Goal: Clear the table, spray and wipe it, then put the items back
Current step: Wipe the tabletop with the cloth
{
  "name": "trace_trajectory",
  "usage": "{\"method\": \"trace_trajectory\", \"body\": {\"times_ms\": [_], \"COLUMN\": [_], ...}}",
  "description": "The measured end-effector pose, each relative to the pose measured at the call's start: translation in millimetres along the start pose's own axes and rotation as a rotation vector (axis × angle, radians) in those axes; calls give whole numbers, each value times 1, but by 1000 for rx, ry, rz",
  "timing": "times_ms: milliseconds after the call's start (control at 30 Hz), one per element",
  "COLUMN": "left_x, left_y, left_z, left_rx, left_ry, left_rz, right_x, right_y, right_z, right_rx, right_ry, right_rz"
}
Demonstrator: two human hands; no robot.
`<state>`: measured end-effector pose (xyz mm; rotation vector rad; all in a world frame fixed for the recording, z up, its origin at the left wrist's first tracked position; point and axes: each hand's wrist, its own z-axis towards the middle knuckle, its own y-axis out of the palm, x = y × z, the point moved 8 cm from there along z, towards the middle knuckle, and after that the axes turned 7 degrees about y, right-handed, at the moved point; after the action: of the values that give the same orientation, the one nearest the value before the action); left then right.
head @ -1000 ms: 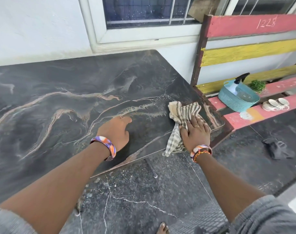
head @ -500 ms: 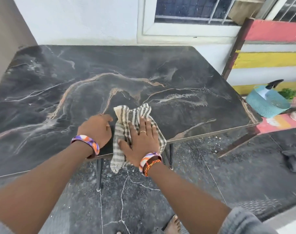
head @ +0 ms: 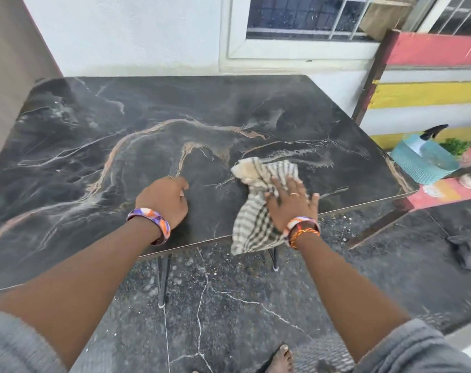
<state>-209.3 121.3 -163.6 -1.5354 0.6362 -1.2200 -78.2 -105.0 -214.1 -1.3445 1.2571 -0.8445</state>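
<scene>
Since the frame 0.5 s ago the striped cloth (head: 261, 203) & right hand (head: 289, 203) have slid right along the tabletop's (head: 121, 125) near edge, away from the left hand (head: 164, 203), which now sits well apart from the cloth. R hand presses flat on the cloth w/ fingers straight & spread; cloth's lower end hangs over the near edge. L hand rests on the tabletop near that edge, fingers curled under, holding nothing; teal basket (head: 424, 165) w/ spray bottle (head: 428, 135) sits on the painted bench (head: 430, 95) past the right edge.
</scene>
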Motion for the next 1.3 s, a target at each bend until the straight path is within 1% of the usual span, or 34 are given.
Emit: {"method": "trace_trajectory", "body": {"times_ms": [67, 133, 200, 267, 367, 467, 567, 667, 733, 800, 867, 900, 1000, 1167, 1233, 1300], "left_x": [0, -3, -9, -20, -37, -57, -73, -85, -88, -86, -79, -75, -58, -40, -37, -36], "left_y": [2, 2, 0, -3, -8, -15, -22, -32, -37, -40, -40, -39, -35, -22, -16, -12], "left_z": [-1, -3, -4, -7, -9, -11, -14, -15, -12, -4, 7, 14, 35, 68, 82, 98], "left_rx": [-6, -3, -4, 4, 40, 64, 72, 94, 101, 100, 94, 92, 86, 56, 36, 23], "left_ry": [3, 6, 11, 6, -4, -55, -103, -156, -172, -162, -136, -114, -56, -47, -45, -43], "left_rz": [-3, 6, 36, 56, 39, 31, 30, 48, 70, 90, 89, 91, 104, 85, 89, 83], "right_x": [53, 88, 92, 71, 23, -39, -118, -195, -226, -232, -222, -213, -171, -75, -55, -49], "right_y": [-13, -23, -28, -25, -15, -3, 14, 34, 46, 50, 48, 44, 29, 0, -6, -9], "right_z": [18, 29, 36, 40, 43, 37, 13, -35, -67, -76, -66, -56, -13, 59, 80, 99], "right_rx": [11, -7, -26, -41, -27, -29, -33, -51, -76, -95, -99, -97, -77, -13, -3, 7], "right_ry": [196, 350, 407, 379, 255, 73, -174, -484, -672, -746, -720, -676, -454, -29, 61, 112], "right_rz": [6, -19, -27, 8, 2, -56, -95, -104, -123, -132, -123, -105, -24, 15, 13, 6]}}
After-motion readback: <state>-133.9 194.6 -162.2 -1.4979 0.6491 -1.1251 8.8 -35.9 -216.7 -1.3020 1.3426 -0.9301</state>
